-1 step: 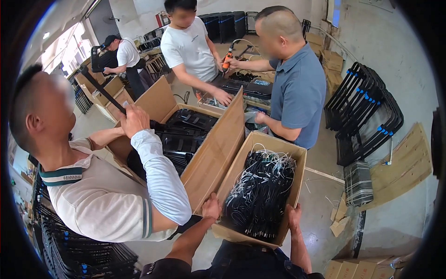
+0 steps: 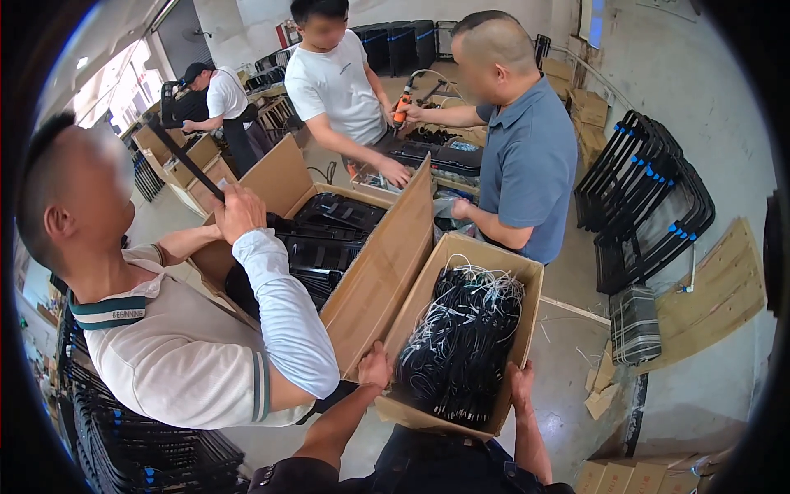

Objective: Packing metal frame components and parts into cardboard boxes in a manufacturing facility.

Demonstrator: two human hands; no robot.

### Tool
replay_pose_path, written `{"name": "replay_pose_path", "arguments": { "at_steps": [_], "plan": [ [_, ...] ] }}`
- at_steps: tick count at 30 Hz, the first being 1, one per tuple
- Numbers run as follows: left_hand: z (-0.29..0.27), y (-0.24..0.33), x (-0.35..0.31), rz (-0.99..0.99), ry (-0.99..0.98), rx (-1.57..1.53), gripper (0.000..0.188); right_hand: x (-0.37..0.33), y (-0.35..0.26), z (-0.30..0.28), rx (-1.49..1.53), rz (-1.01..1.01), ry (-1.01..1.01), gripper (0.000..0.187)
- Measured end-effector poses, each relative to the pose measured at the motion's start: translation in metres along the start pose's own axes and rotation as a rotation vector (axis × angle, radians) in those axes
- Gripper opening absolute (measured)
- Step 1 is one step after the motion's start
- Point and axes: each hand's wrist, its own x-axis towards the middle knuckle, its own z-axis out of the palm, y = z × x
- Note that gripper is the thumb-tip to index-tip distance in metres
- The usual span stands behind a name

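My left hand (image 2: 375, 366) is closed on the near left side of an open cardboard box (image 2: 531, 288), beside a large box flap. My right hand (image 2: 519, 383) grips the same box by its right wall, thumb at the rim. Bundles of black cables (image 2: 461, 346) with white ties or leads fill the box, which is just in front of my body. My fingers are partly hidden under and behind the cardboard.
Left of me, a person (image 2: 181, 354) holds a black bar (image 2: 185, 156) over a larger carton (image 2: 378, 284) of black parts. Across, a person in blue (image 2: 527, 156) holds an orange power tool (image 2: 401, 109). Folded black frames (image 2: 650, 189) lean at the right wall.
The black bar in the left co-worker's hand has tipped very slightly to the right. My hands and the box of cables stay put.
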Motion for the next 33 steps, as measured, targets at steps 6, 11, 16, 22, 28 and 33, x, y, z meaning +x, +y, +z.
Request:
{"name": "replay_pose_path", "arguments": {
  "at_steps": [6,11,16,22,28,33],
  "plan": [
    [-0.001,0.001,0.001,0.003,-0.011,-0.004,0.029,-0.001,-0.003,-0.002,-0.002,-0.01,0.0,0.04],
    [-0.002,0.0,0.001,-0.004,-0.028,-0.004,0.028,-0.003,-0.006,0.001,-0.012,-0.016,0.028,0.042],
    [-0.001,-0.001,-0.001,0.016,-0.02,-0.014,0.028,-0.001,-0.002,0.0,0.039,0.009,0.006,0.043],
    [0.001,-0.004,0.0,0.03,-0.016,-0.015,0.028,-0.003,-0.004,0.0,0.067,0.003,-0.005,0.042],
    [0.003,-0.006,0.003,0.009,-0.051,0.008,0.031,-0.003,-0.005,0.001,0.059,0.003,-0.002,0.042],
    [-0.001,-0.004,0.001,0.024,-0.026,-0.005,0.029,0.003,0.004,0.002,0.077,0.012,-0.001,0.04]
  ]
}}
